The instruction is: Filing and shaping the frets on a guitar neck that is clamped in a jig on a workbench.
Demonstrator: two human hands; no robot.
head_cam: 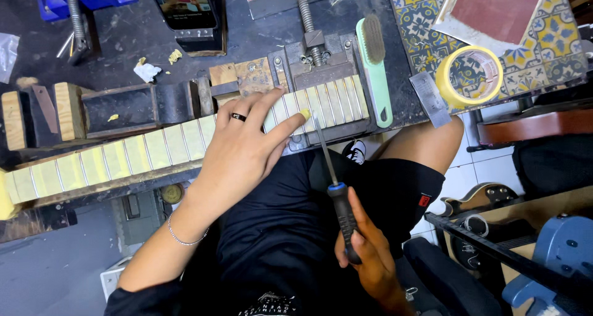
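Observation:
A guitar neck with a taped, pale yellow fretboard [142, 150] lies across the workbench, its right end held in a vise [321, 69]. My left hand [244, 149], with a dark ring and a thin bracelet, rests flat on the fretboard, fingers spread toward the vise end. In my right hand [367, 251] is a thin tool with a black and blue handle [343, 214], its metal shaft pointing up to the fretboard near my left index fingertip.
A pale green brush [374, 69] lies right of the vise. A roll of yellow tape [469, 75] and red sandpaper [494, 7] sit on a patterned tile. A phone [185, 7], a blue clamp [80, 1] and wood blocks [68, 109] are at the back left. Guitar bodies [488, 198] stand at right.

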